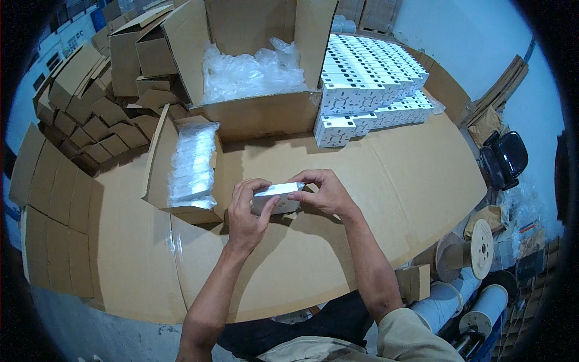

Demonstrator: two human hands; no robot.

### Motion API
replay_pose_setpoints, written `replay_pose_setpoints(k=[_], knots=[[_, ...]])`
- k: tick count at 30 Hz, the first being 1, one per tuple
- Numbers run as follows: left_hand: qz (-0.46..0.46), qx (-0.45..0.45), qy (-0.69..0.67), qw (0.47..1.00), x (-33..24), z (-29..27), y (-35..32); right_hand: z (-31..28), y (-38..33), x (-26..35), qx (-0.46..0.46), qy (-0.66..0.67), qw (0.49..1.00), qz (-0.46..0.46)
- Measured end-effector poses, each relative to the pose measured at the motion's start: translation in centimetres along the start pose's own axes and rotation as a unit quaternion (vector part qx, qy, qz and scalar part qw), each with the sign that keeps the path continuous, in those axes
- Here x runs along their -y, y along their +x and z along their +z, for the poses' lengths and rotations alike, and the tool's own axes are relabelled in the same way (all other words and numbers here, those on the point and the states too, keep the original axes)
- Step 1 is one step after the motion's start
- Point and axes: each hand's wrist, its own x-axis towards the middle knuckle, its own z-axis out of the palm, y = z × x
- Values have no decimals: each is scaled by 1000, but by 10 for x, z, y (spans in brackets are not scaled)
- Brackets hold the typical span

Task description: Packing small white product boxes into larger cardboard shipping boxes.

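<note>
The left hand (246,212) and right hand (322,192) are both closing their fingers around a small white box (276,198), holding it just above the cardboard-covered table (392,181); a big open carton (253,114), stacked white boxes (368,78) and a small tray of wrapped boxes (193,166) are sitting behind

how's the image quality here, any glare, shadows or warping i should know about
Head view: strong fisheye, so the cardboard-covered table edges bow and the corners go black. Glare whitens the top of the small white box held by the left hand and right hand, and the plastic bags in the open carton. Soft shadows fall under the hands. Focus is fair throughout.
</note>
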Motion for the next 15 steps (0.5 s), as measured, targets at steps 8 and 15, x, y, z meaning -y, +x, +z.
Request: replay_pose_setpoints(k=[8, 15], knots=[[-163, 53, -216, 961, 17, 4, 1, -3, 5, -15, -26, -47, 988, -145], [-228, 75, -237, 941, 14, -1, 7, 0, 4, -12, -41, -47, 988, -139]])
